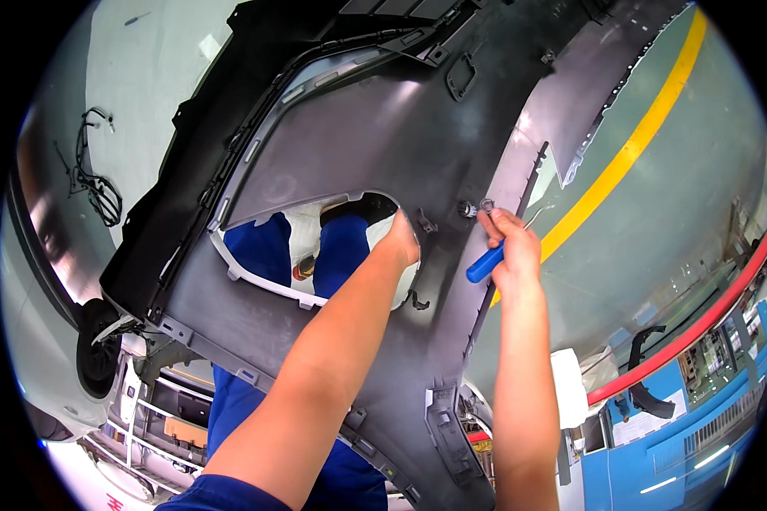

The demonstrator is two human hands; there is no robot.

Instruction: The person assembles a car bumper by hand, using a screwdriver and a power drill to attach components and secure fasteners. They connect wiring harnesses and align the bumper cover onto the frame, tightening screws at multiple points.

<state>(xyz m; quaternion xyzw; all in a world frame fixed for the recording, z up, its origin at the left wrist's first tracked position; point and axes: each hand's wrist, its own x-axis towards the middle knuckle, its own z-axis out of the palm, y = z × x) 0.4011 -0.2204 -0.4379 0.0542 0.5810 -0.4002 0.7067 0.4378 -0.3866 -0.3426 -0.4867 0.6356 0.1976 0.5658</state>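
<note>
Right of the panel's (pixel 341 128) opening (pixel 264 284): fitting (pixel 466 209), just left of right hand's (pixel 516 243) fingertips, right hand visibly nearer | Right fingers: closed around tool (pixel 484 266), long axis slanting up-right; ring (pixel 487 205) at fingertips | Left hand (pixel 407 240): through opening's right edge, fingers hidden, grip indeterminable | Right forearm (pixel 524 375): near vertical

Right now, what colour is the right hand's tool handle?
The handle is blue, shown in the head view.

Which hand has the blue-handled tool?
The right hand grips the blue-handled tool; the left hand reaches into the large opening, its fingers hidden from view.
</note>
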